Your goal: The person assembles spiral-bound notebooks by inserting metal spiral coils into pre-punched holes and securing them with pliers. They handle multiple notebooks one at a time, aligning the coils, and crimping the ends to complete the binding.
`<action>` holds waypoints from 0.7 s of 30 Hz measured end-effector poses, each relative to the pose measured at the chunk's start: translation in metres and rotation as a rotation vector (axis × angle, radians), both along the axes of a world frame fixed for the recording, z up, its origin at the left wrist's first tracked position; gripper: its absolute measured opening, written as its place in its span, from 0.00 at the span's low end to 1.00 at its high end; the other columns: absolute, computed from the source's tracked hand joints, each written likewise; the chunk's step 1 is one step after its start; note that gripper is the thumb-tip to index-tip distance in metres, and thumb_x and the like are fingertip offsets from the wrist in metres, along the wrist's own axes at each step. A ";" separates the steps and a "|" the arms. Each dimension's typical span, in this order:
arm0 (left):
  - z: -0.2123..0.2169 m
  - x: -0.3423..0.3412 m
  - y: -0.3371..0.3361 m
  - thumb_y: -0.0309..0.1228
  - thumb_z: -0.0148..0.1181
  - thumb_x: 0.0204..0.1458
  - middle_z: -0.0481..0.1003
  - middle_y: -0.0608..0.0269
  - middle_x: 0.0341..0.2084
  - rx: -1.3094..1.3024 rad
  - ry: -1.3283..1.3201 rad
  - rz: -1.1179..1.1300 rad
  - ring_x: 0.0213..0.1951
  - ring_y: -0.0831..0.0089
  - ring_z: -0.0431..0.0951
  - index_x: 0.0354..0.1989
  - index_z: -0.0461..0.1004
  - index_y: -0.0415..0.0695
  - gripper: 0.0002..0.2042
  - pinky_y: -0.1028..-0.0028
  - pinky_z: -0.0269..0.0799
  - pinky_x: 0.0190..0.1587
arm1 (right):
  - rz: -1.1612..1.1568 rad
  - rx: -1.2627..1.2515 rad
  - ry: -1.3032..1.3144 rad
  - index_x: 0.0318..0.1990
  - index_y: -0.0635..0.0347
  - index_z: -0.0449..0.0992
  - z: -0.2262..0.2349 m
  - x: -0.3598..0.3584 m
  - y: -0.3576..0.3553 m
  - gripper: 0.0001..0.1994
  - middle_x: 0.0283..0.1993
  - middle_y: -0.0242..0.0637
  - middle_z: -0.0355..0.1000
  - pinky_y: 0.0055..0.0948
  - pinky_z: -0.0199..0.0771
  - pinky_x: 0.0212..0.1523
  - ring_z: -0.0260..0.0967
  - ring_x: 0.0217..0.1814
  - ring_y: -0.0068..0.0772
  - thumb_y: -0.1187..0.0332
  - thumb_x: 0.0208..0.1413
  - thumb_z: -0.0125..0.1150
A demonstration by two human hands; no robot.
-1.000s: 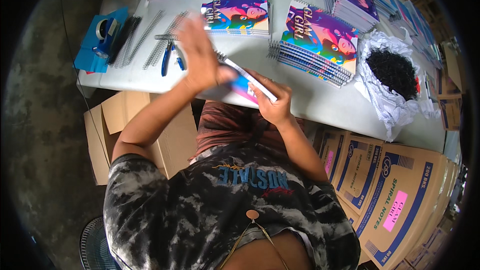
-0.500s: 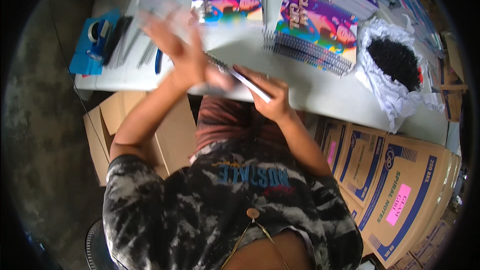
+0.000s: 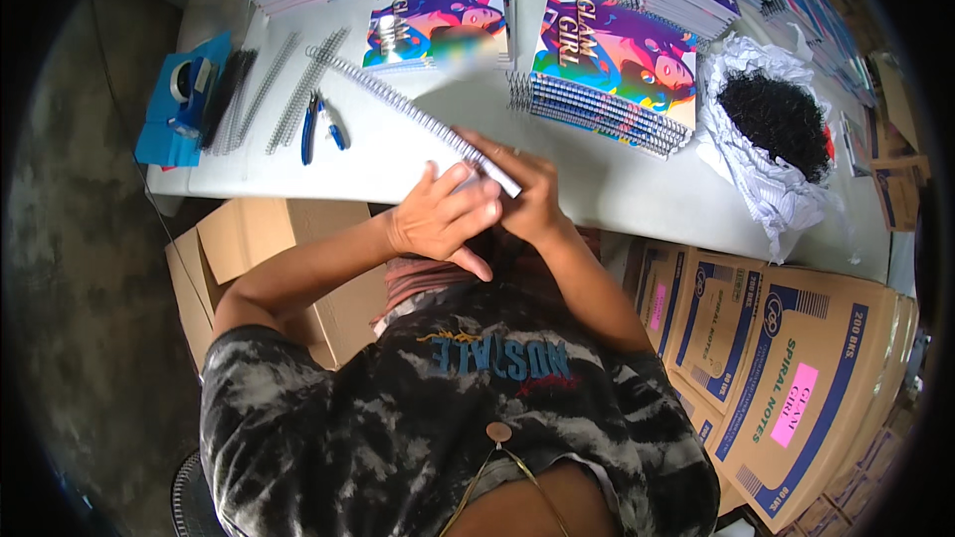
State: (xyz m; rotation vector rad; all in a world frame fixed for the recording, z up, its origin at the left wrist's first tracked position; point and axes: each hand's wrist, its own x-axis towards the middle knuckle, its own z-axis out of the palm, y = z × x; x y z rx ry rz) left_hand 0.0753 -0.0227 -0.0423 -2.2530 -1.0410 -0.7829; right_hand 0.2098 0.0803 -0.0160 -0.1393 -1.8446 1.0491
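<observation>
My right hand (image 3: 525,184) grips a small notebook (image 3: 505,179) held tilted, almost edge-on, over the table's front edge. A long silver wire coil (image 3: 388,94) runs from the notebook's edge up and left over the table. How much of the coil sits in the page holes I cannot tell. My left hand (image 3: 443,219) is just left of the notebook with fingers spread, its fingertips by the near end of the coil; whether they touch is unclear. Farther off lie a stack of colourful spiral notebooks (image 3: 617,65) and a second, lower pile of notebooks (image 3: 438,28).
Cutting pliers with blue handles (image 3: 321,126) lie left on the white table (image 3: 398,164), beside loose silver coils (image 3: 269,89), black coils (image 3: 227,99) and a tape dispenser (image 3: 189,89). At right, crumpled paper (image 3: 731,164) holds black wire scraps (image 3: 776,124). Cartons (image 3: 796,388) stand below.
My left hand, blurred and raised over the table before, has come down and toward me beside the notebook. The coil now shows clearly. My right hand keeps hold of the notebook.
</observation>
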 end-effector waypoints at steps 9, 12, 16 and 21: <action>-0.001 0.010 -0.009 0.66 0.43 0.44 0.42 0.31 0.61 -0.145 -0.179 0.148 0.63 0.36 0.41 0.61 0.44 0.29 0.50 0.41 0.37 0.58 | 0.036 -0.033 0.020 0.53 0.61 0.68 -0.006 -0.015 -0.001 0.25 0.49 0.43 0.71 0.32 0.73 0.44 0.72 0.46 0.41 0.70 0.43 0.64; 0.074 0.026 -0.001 0.53 0.45 0.54 0.34 0.27 0.61 -0.242 -0.597 0.272 0.64 0.34 0.34 0.62 0.36 0.28 0.43 0.47 0.33 0.62 | 0.489 -0.141 0.094 0.62 0.62 0.53 0.022 -0.026 -0.009 0.38 0.68 0.50 0.44 0.40 0.39 0.67 0.36 0.71 0.49 0.57 0.46 0.63; 0.134 0.020 -0.058 0.30 0.43 0.58 0.61 0.29 0.52 -0.467 -0.787 0.317 0.55 0.45 0.65 0.57 0.54 0.25 0.23 0.61 0.60 0.56 | 0.186 0.423 0.064 0.64 0.59 0.51 0.089 -0.037 -0.018 0.37 0.62 0.47 0.54 0.48 0.29 0.67 0.44 0.67 0.53 0.50 0.50 0.55; 0.147 -0.016 -0.044 0.26 0.56 0.53 0.76 0.62 0.32 -0.442 -1.463 0.447 0.35 0.81 0.72 0.40 0.75 0.36 0.09 0.80 0.67 0.40 | 0.299 -0.051 -0.241 0.43 0.66 0.74 0.109 -0.046 -0.001 0.13 0.35 0.40 0.74 0.23 0.68 0.36 0.70 0.34 0.25 0.66 0.57 0.54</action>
